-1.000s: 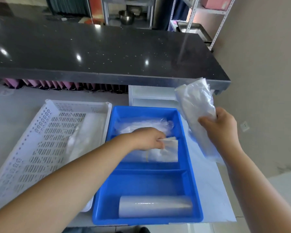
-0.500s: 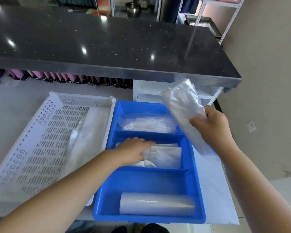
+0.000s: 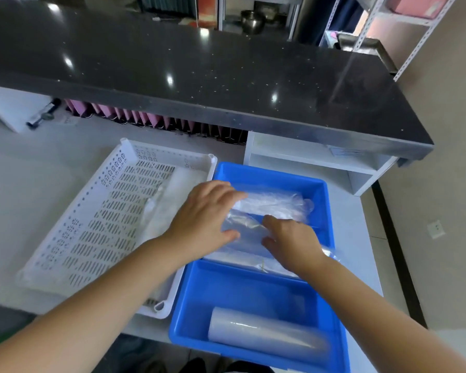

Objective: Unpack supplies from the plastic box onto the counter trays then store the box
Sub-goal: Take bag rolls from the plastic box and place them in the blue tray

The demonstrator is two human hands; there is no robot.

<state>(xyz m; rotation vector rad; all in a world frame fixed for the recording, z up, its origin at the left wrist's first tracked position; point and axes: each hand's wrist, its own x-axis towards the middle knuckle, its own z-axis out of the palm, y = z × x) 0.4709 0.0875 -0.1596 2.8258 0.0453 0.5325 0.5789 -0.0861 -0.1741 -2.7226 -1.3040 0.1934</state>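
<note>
Clear crinkled plastic packets lie in the middle compartment of the blue plastic divided tray, centre frame. Left hand rests spread-fingered on them; right hand covers them, grip unclear.

Dark overhang blocks rear; white tray just beside blue tray, left; room right

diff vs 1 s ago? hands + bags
The right hand lowered the clear bag pack from beside the blue tray into its middle compartment and now rests on it; grip unclear. The left hand slid farther in, fingers spread on the bags. Unchanged: the roll in the near compartment, the white tray.
</note>
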